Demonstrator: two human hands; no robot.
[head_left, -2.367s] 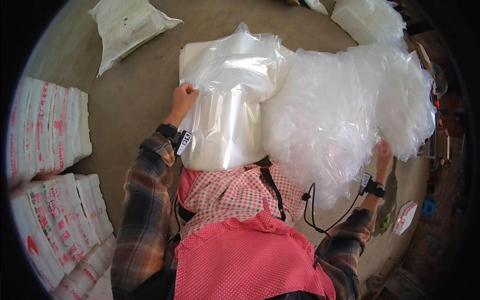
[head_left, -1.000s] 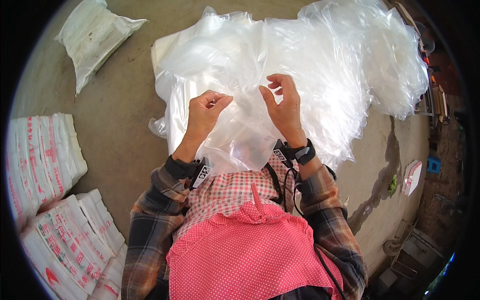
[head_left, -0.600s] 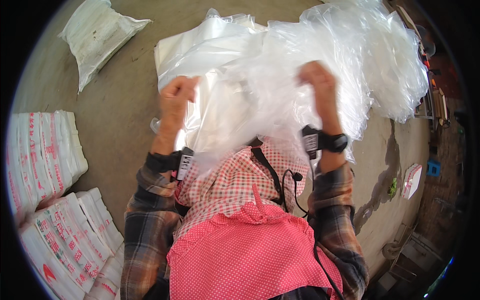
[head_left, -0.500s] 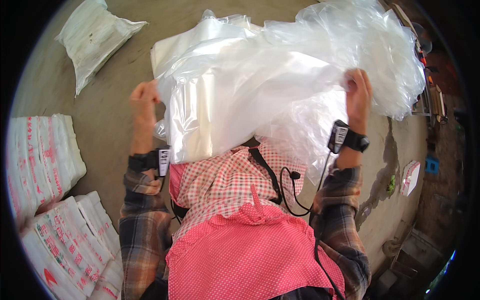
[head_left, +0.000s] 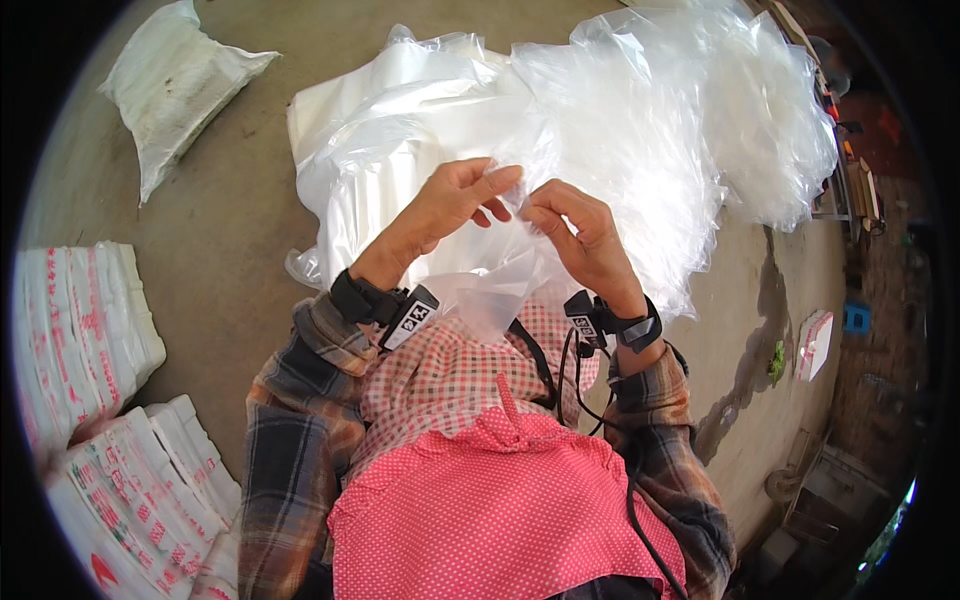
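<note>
Left hand (head_left: 445,205) and right hand (head_left: 580,235) both pinching thin clear plastic bag (head_left: 500,285), just before crumpled clear plastic heap (head_left: 640,130).

We seem to be in an outdoor work yard where bags are packed or sorted. Bare concrete ground (head_left: 230,230) fills the frame's middle. Stacks of printed white sacks (head_left: 90,390) sit at lower left, a stuffed white sack (head_left: 170,90) at upper left, and a heap of clear plastic bags (head_left: 640,130) spreads across the top.
</note>
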